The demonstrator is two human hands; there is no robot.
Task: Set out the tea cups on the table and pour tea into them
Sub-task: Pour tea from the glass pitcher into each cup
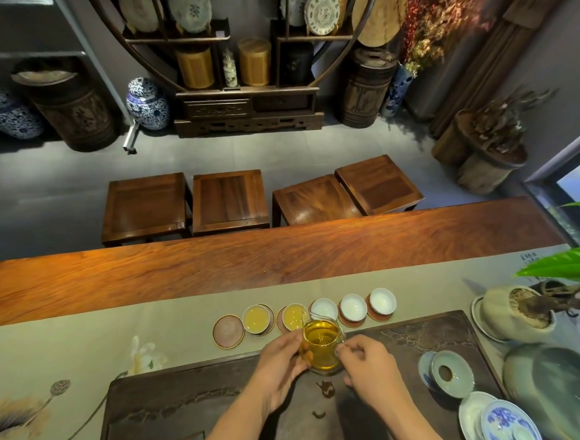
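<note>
I count five small cups in a row on the grey table runner (88, 345), each on a round coaster. The two at the left, the first cup (256, 318) and second cup (295, 316), already hold pale yellow tea; the three white cups (353, 307) toward one o'clock from my hands look empty, so I judge the pouring under halfway done. A sixth coaster (228, 331), pinkish with a gold rim, sits bare at ten o'clock, perhaps awaiting a cup.

The glass pitcher (321, 346) is clear, smooth, roughly cylindrical and well filled with amber tea, just above the dark carved stone tray (436, 333). My left hand (279, 370) is cupped against its side, fingers curled around the glass. My right hand (371, 366) is closed at its handle at three o'clock; I cannot tell how firmly it pinches.
</note>
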